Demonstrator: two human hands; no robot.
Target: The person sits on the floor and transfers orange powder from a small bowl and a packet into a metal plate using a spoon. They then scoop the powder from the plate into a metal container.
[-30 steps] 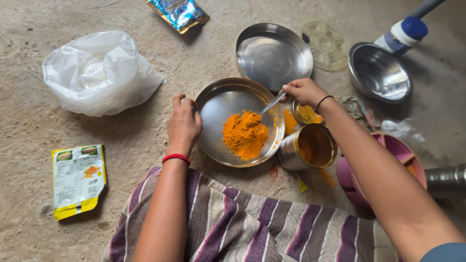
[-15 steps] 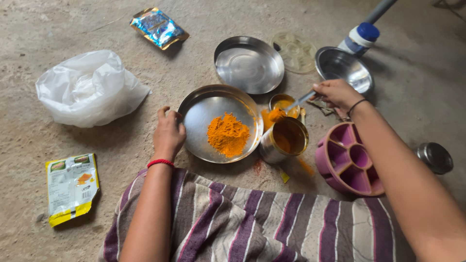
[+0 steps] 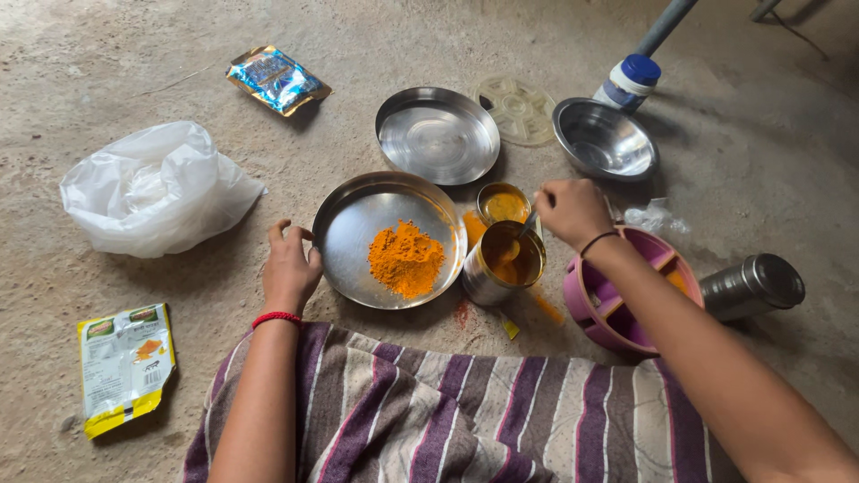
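Note:
A steel plate [image 3: 358, 219] lies on the floor before me with a heap of orange powder [image 3: 405, 258] on it. My left hand [image 3: 288, 265] grips the plate's left rim. My right hand [image 3: 571, 211] holds a steel spoon [image 3: 524, 226], its bowl dipped into an open steel tin [image 3: 501, 264] that stands just right of the plate and is stained orange inside. The tin's small lid [image 3: 504, 204], coated with powder, lies behind it. Orange powder is spilled on the floor around the tin.
A purple compartment box [image 3: 617, 309] sits under my right forearm, a steel canister [image 3: 750, 286] lying to its right. Farther back are an empty steel plate [image 3: 437, 134], clear lid [image 3: 516, 109], steel bowl [image 3: 604, 139] and white jar [image 3: 630, 81]. Left: white plastic bag [image 3: 154, 188], two packets [image 3: 123, 365].
My right hand carried a spoonful of powder from the plate rightward and lowered the spoon into the tin. My left hand stayed on the plate's rim. The view shifted.

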